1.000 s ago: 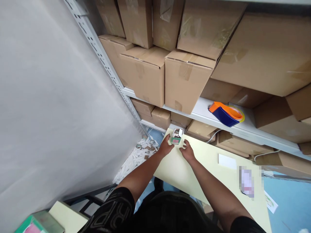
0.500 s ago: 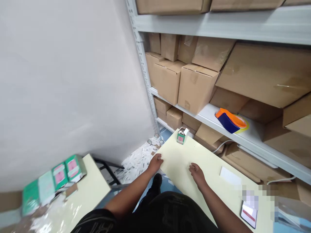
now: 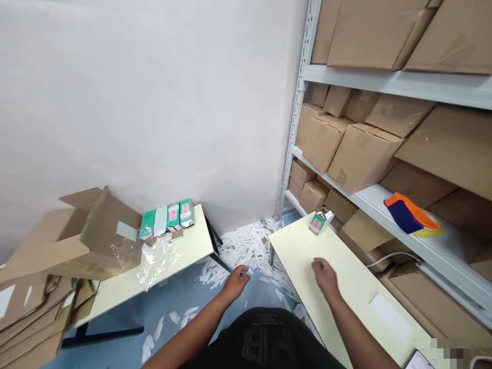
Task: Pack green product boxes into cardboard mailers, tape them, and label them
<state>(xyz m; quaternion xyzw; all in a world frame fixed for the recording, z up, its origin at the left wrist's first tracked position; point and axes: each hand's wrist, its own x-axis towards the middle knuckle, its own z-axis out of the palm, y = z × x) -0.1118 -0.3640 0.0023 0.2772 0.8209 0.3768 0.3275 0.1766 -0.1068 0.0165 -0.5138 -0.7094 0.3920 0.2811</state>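
Over the gap between two pale tables, my left hand (image 3: 235, 283) is raised, its fingers loosely curled in with nothing visible in them. My right hand (image 3: 326, 281) hangs above the right table (image 3: 298, 256), fingers bent inward and no object showing. Beyond it, at that table's far end, stands a small green and pink box (image 3: 319, 222) with its top flaps open. A white sheet (image 3: 391, 316) lies nearer on the same table, and the edge of a phone (image 3: 418, 361) shows at the bottom.
Green and pink boxes (image 3: 173, 215), clear plastic wrap (image 3: 157, 256) and a large open carton (image 3: 111, 236) sit on the left table (image 3: 192, 256). Flattened cardboard (image 3: 38, 328) is at lower left. Paper scraps (image 3: 246, 246) litter the floor. Shelving (image 3: 384, 79) holds cartons and a tape dispenser (image 3: 413, 215).
The view has swung left, showing more of the left table and its large carton. My left hand has moved off the right table's edge to above the floor gap. My right hand stays over the right table.
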